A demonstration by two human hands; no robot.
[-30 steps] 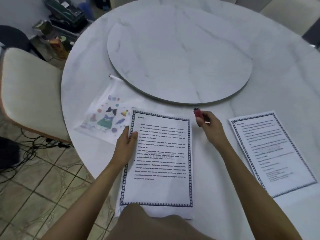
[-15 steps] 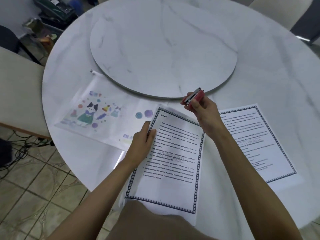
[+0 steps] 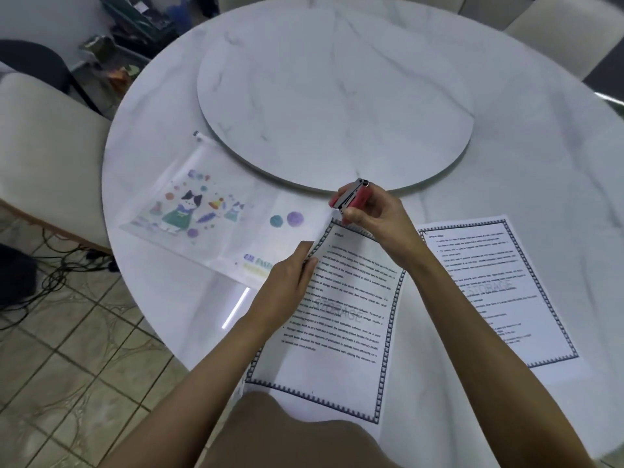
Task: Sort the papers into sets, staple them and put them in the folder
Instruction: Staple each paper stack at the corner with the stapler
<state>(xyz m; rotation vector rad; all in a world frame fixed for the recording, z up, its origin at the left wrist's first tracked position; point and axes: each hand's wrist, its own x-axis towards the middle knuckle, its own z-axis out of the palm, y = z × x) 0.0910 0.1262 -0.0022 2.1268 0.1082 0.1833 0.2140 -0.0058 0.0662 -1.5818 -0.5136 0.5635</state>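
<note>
— What's lying around the papers (image 3: 341, 319)?
— Folder (image 3: 202, 224) at centre left, another set (image 3: 499, 292) at right.
— The hands?
— Left hand (image 3: 290, 282) is pinching the papers' edge; right hand (image 3: 374, 217) is gripping the stapler (image 3: 351, 197) at their top corner.

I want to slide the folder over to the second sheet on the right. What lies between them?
In the head view, the paper set lies between the folder and the second sheet, with both hands on it: left hand, right hand with the stapler.
</note>
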